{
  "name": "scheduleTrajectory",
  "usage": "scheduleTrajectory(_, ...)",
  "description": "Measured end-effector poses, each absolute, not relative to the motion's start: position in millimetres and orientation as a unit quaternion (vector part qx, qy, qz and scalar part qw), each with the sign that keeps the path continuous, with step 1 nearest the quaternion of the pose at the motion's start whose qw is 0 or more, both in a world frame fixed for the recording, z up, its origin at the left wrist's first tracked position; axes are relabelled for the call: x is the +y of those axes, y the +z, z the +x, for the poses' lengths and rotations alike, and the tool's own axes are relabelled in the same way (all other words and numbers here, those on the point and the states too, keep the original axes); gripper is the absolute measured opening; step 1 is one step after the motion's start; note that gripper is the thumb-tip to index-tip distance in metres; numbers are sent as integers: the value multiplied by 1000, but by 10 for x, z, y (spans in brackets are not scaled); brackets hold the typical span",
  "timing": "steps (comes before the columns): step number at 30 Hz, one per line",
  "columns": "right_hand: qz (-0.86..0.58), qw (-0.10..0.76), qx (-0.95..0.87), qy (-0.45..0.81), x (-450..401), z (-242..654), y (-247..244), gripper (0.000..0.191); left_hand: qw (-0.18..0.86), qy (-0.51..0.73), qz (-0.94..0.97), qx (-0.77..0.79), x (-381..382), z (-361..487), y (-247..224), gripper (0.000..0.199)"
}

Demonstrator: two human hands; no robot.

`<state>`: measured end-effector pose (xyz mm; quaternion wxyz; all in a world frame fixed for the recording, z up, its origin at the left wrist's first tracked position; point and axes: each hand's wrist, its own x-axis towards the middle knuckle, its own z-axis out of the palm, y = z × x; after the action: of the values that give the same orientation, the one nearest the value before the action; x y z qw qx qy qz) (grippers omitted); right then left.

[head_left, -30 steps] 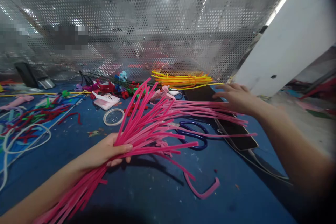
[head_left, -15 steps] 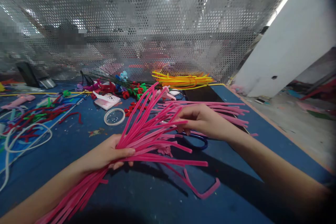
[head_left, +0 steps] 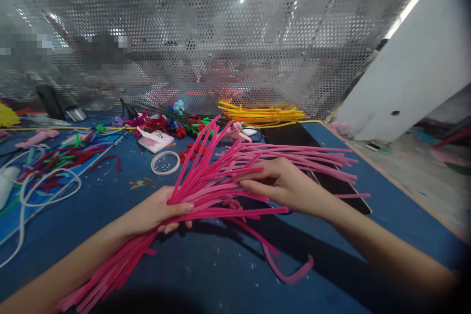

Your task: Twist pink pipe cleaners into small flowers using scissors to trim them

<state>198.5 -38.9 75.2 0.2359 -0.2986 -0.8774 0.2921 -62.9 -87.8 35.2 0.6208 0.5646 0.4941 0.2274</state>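
My left hand point(head_left: 167, 210) is closed around the middle of a bunch of bright pink pipe cleaners point(head_left: 202, 191). Their far ends fan out up and to the right, and the other ends trail below my wrist. Among the fanned strands, my right hand point(head_left: 281, 184) has thumb and fingers pinched together on pipe cleaners; which strands they grip is partly hidden. Behind that hand lies a row of paler pink pipe cleaners point(head_left: 316, 156), partly across a dark flat panel point(head_left: 290, 133). One bent pink pipe cleaner point(head_left: 294, 275) rests on the blue table point(head_left: 206, 274) below.
Yellow pipe cleaners point(head_left: 265, 114) lie bundled at the back, before a perforated metal screen point(head_left: 221, 49). A white ring point(head_left: 165, 163) and a small pinkish packet point(head_left: 156, 141) sit left of centre. Farther left are a white cable point(head_left: 51, 202) and mixed pipe-cleaner pieces point(head_left: 66, 159).
My right hand's fingertips have shifted slightly left and inward among the fanned strands, and some strands have moved. My left hand keeps its hold. The view has turned slightly left.
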Motion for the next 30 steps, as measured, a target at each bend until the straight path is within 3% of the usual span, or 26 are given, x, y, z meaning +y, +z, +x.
scheduleTrajectory(7,-280,238,-894,255,-425,1918,670,18,621,226,568,491,-888,-603,372,33)
scheduleTrajectory(16,-291,304,-907,33,-270,2095,724,16,607,214,580,499,-838,-653,361,37)
scheduleTrajectory(22,-295,257,-919,40,-240,2164,842,18,615,216,572,498,-831,-651,356,36)
scheduleTrajectory(27,-372,268,-886,-60,72,2496,897,20,617,214,566,503,-841,-631,369,36)
scheduleTrajectory(30,-459,143,-868,-124,366,2887,765,21,616,215,565,505,-840,-636,350,36)
